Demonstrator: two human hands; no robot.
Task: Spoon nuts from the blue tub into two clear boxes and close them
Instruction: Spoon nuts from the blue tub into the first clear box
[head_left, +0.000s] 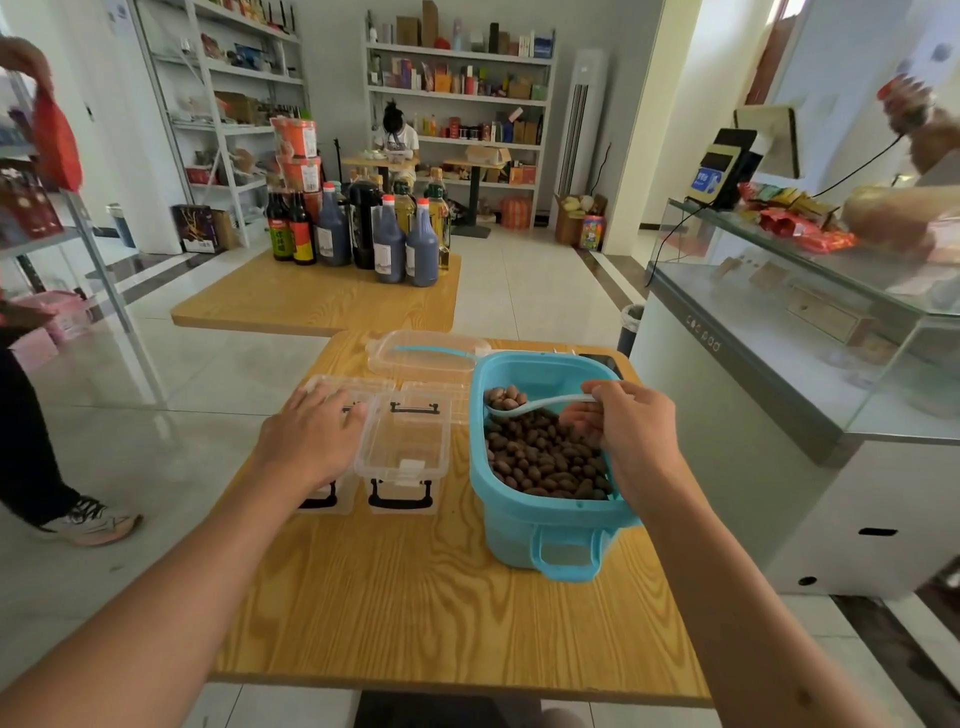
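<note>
A blue tub (524, 519) full of brown nuts (545, 462) stands on the right of the wooden table (441, 613). My right hand (628, 431) pinches the handle of a pale blue spoon (524, 406); its bowl holds several nuts above the tub. Two clear boxes sit left of the tub with lids swung back. The right clear box (405, 452) is open and holds nothing. My left hand (311, 436) rests flat over the left clear box (324, 499), hiding most of it.
The tub's clear lid (426, 353) with a blue strip lies behind the boxes. A second table with sauce bottles (363, 234) stands further back. A glass counter (810, 332) runs along the right. A person's leg and shoe (88, 525) are at the left.
</note>
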